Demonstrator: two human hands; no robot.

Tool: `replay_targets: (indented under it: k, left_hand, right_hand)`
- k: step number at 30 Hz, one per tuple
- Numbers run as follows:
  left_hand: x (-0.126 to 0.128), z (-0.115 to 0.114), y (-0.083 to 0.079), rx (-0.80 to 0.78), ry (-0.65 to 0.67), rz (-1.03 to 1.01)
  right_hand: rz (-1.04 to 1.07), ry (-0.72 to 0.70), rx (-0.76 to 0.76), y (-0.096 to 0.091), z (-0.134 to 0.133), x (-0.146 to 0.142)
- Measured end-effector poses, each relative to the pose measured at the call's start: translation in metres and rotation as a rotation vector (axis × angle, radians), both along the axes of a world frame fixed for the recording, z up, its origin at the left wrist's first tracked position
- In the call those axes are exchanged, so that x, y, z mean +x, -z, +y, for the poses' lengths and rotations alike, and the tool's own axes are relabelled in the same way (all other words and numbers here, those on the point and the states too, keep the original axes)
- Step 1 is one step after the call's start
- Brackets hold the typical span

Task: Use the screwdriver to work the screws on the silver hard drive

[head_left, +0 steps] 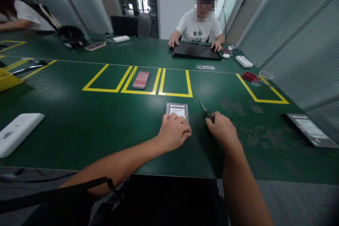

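A silver hard drive (177, 108) with a white label lies flat on the green table in front of me. My left hand (176, 130) is over its near part, fingers curled and closed on it, so that end is hidden. To the right of the drive, my right hand (222, 127) is wrapped round the dark handle of a screwdriver (209, 114). Its thin metal shaft points away and to the left, the tip apart from the drive.
Yellow tape frames (176, 95) mark the table; one holds a pinkish-red item (141, 79). A second drive-like device (309, 127) lies far right, red-handled scissors (250, 76) beyond. At left is a white device (19, 132). Opposite, a person holds a black panel (196, 51).
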State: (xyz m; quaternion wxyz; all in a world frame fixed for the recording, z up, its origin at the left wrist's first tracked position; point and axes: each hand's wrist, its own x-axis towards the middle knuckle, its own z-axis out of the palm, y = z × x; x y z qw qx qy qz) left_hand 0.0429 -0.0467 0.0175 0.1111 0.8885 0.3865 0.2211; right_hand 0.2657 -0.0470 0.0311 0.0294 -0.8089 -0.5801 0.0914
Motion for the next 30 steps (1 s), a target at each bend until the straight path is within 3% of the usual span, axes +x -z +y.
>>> replay_targets:
  k: [4,8,13,18,21,23,30]
  left_hand:
    - [-0.002,0.000,0.003,0.051,0.022,-0.032]
    - [-0.003,-0.001,0.006,0.121,0.038,-0.020]
    - [-0.004,-0.001,0.011,0.196,0.081,-0.012]
    - [-0.006,-0.002,0.015,0.190,0.068,-0.047]
    - [-0.006,-0.003,0.015,0.172,0.041,-0.061]
    - [-0.006,-0.004,0.013,0.159,0.022,-0.068]
    - [-0.010,-0.004,0.010,0.167,0.017,-0.085]
  right_hand:
    - [0.023,-0.016,0.115,0.001,0.001,0.002]
    - [0.146,-0.042,0.321,0.003,0.003,0.007]
    - [0.489,-0.017,0.705,-0.001,-0.001,0.011]
    - [0.969,0.030,0.898,-0.004,-0.002,0.009]
    - [1.275,-0.023,0.960,-0.005,0.002,0.010]
    - [1.365,-0.047,0.963,-0.006,0.003,0.010]
    - [1.345,-0.150,0.815,-0.012,-0.004,0.003]
